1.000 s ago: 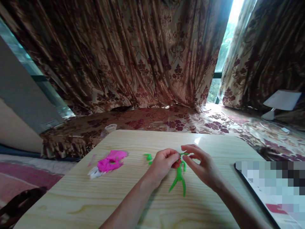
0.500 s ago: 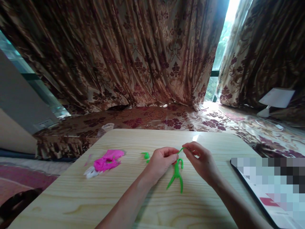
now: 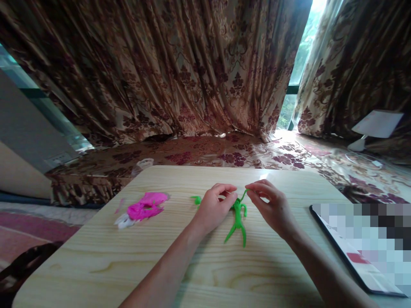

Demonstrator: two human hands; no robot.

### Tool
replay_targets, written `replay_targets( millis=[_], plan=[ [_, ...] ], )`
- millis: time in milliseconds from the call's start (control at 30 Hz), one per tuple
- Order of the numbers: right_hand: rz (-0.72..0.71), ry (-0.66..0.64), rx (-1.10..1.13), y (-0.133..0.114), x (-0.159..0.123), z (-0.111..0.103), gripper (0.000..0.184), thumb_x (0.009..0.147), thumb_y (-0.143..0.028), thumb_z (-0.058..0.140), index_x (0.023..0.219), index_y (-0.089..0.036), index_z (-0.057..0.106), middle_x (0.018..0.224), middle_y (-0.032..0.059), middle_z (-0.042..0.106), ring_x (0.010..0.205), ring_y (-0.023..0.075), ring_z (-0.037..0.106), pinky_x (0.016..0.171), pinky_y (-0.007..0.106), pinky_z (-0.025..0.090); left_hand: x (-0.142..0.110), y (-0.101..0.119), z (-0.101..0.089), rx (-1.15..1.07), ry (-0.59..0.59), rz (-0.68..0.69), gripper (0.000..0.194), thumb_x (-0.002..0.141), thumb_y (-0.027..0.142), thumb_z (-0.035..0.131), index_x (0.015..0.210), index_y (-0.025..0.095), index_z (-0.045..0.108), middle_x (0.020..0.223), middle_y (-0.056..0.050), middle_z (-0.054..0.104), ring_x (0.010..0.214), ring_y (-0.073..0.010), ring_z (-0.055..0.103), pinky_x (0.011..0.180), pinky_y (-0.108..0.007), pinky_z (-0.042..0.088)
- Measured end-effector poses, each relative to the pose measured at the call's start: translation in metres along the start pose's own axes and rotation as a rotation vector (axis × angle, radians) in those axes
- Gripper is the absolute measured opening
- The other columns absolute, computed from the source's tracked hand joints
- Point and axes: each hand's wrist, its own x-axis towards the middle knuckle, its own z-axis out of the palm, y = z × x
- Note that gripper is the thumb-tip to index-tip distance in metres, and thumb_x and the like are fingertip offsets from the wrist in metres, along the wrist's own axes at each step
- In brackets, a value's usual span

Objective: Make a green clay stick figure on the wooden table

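A small green clay figure (image 3: 238, 218) lies on the table, two legs spread toward me and one arm curled at its right side. From its upper end rises a thin green clay strip (image 3: 244, 194), whose top is pinched between the thumb and forefinger of my right hand (image 3: 269, 204). My left hand (image 3: 214, 207) is at the figure's upper left, its thumb and forefinger tips slightly apart and the thumb close to the figure's top. That hand partly covers the figure's left side. Left of it sits a small green clay piece (image 3: 197, 199) with a thin tail.
A bright pink clay lump (image 3: 146, 206) with white plastic wrapping (image 3: 124, 221) lies on the left of the wooden table (image 3: 105, 261). A dark-edged flat object (image 3: 356, 258), partly blurred out, is at the right. Beyond are patterned curtains and a white lamp (image 3: 379, 124).
My left finger and thumb have come off the green strip and parted. The strip now stands steeper, still in my right fingers. The view has tilted slightly down.
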Motion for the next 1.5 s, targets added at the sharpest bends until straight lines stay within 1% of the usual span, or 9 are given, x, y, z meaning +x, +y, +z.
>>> replay_targets(
  millis=[100, 267, 467, 567, 700, 867, 1100, 1300, 1500],
  plan=[
    [0.011, -0.02, 0.026, 0.0009, -0.0026, 0.0042, 0.013, 0.08, -0.016, 0.054, 0.089, -0.02, 0.062, 0.084, 0.0027, 0.056, 0.072, 0.0134, 0.055, 0.065, 0.027, 0.048, -0.0007, -0.0009, 0.0025, 0.011, -0.045, 0.029, 0.025, 0.075, 0.032, 0.055, 0.092, 0.015, 0.064, 0.089, -0.006, 0.061, 0.077, -0.0142, 0.055, 0.068, -0.025, 0.042],
    [0.07, -0.041, 0.08, 0.0021, -0.006, 0.0094, 0.013, 0.077, -0.018, 0.058, 0.09, -0.018, 0.06, 0.079, 0.0021, 0.057, 0.071, 0.0143, 0.057, 0.065, 0.028, 0.049, -0.0018, -0.0055, 0.0059, -0.094, -0.15, -0.021, 0.023, 0.074, 0.035, 0.056, 0.079, 0.014, 0.064, 0.066, 0.0, 0.055, 0.06, -0.0093, 0.047, 0.057, -0.022, 0.037],
    [0.261, -0.102, 0.324, 0.0025, -0.0042, 0.0075, 0.019, 0.077, -0.028, 0.059, 0.093, -0.018, 0.056, 0.08, 0.003, 0.061, 0.071, 0.0147, 0.059, 0.063, 0.027, 0.049, 0.0004, -0.0042, 0.003, -0.254, -0.11, -0.131, 0.022, 0.074, 0.034, 0.057, 0.079, 0.013, 0.062, 0.067, -0.001, 0.056, 0.058, -0.0087, 0.048, 0.057, -0.022, 0.038],
    [0.307, -0.099, 0.385, 0.0034, -0.0037, 0.0069, 0.02, 0.076, -0.028, 0.06, 0.092, -0.018, 0.056, 0.081, 0.003, 0.062, 0.072, 0.0142, 0.059, 0.064, 0.026, 0.048, 0.0014, -0.0024, 0.0014, -0.319, -0.106, -0.165, 0.021, 0.076, 0.034, 0.056, 0.077, 0.013, 0.061, 0.067, -0.001, 0.056, 0.058, -0.0086, 0.049, 0.058, -0.023, 0.04],
    [0.309, -0.056, 0.42, 0.0044, -0.0033, 0.0078, 0.018, 0.074, -0.026, 0.063, 0.089, -0.018, 0.058, 0.079, 0.0022, 0.062, 0.071, 0.013, 0.058, 0.065, 0.025, 0.047, 0.0014, -0.001, 0.0009, -0.372, -0.093, -0.204, 0.018, 0.076, 0.032, 0.056, 0.079, 0.014, 0.06, 0.069, -0.002, 0.058, 0.059, -0.0086, 0.05, 0.059, -0.023, 0.04],
    [0.311, -0.022, 0.364, 0.0033, -0.0018, 0.0066, 0.014, 0.075, -0.027, 0.061, 0.084, -0.016, 0.062, 0.07, 0.0006, 0.062, 0.064, 0.011, 0.056, 0.059, 0.022, 0.045, -0.0002, 0.0001, 0.0019, -0.405, -0.1, -0.236, 0.017, 0.073, 0.028, 0.059, 0.081, 0.014, 0.061, 0.072, -0.003, 0.06, 0.059, -0.0082, 0.051, 0.06, -0.022, 0.041],
    [0.288, -0.076, 0.382, -0.0021, -0.0028, 0.007, 0.019, 0.074, -0.029, 0.063, 0.088, -0.016, 0.062, 0.079, 0.0036, 0.064, 0.068, 0.0141, 0.059, 0.061, 0.026, 0.049, -0.0002, 0.0006, 0.0038, -0.489, -0.113, -0.279, 0.016, 0.071, 0.026, 0.062, 0.082, 0.014, 0.062, 0.074, -0.003, 0.063, 0.061, -0.008, 0.054, 0.064, -0.023, 0.043],
    [0.275, -0.08, 0.406, -0.0012, -0.0026, 0.0096, 0.018, 0.073, -0.029, 0.064, 0.086, -0.017, 0.061, 0.077, 0.0033, 0.064, 0.069, 0.0155, 0.06, 0.063, 0.028, 0.05, -0.0011, 0.0011, 0.0054, -0.526, -0.12, -0.322, 0.019, 0.068, 0.026, 0.065, 0.083, 0.014, 0.062, 0.077, -0.003, 0.063, 0.064, -0.0094, 0.057, 0.069, -0.026, 0.045],
    [0.244, -0.087, 0.31, 0.0013, -0.0038, 0.0071, 0.012, 0.075, -0.025, 0.061, 0.085, -0.017, 0.061, 0.075, 0.0021, 0.063, 0.067, 0.0141, 0.059, 0.06, 0.026, 0.049, -0.0004, 0.0004, 0.0023, -0.409, -0.085, -0.216, 0.033, 0.069, 0.028, 0.065, 0.099, 0.017, 0.06, 0.086, -0.005, 0.063, 0.074, -0.0122, 0.057, 0.07, -0.027, 0.044]
  ],
)
